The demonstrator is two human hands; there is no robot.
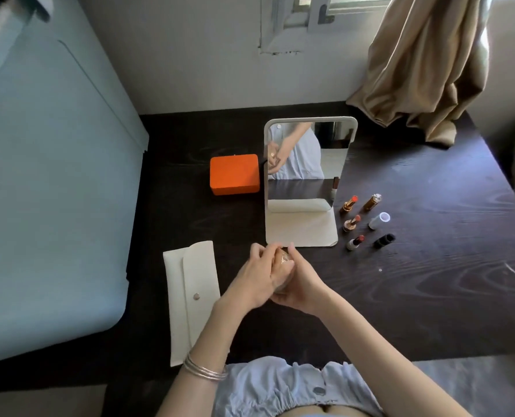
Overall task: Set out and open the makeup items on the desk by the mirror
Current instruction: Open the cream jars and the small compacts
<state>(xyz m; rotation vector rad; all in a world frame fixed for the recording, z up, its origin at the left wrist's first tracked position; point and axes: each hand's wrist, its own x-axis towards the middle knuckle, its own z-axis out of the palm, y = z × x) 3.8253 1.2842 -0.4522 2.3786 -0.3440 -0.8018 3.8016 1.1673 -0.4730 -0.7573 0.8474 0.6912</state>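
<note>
Bottle: a small gold-topped bottle (283, 260) was held above the bench (415, 296), just in front of the mirror (307, 164); most of it was hidden by the hands.
Left hand: the left hand (254, 279) had its fingers curled over the bottle's top, apparently to work the cap; whether the cap was loose could not be told.
Right hand: the right hand (302, 285) wrapped the bottle's body from below and the side.
Spill risk: if the cap gave way suddenly, the bottle could have tipped and let its contents out over the bench or the cream pouch (191, 299) just to the left.
Drop risk: a weak hold on the body while twisting might have let the bottle slip down onto the bench.
Knock risk: three opened lipsticks (351, 204) and their caps (379, 220) stood right of the mirror; a right-hand sweep to set the bottle there could have toppled them.
Mirror risk: it stood near the hands, so a forward jerk might have pushed it.
Orange box: the orange box (234, 174) lay left of the mirror, well apart from the hands.
</note>
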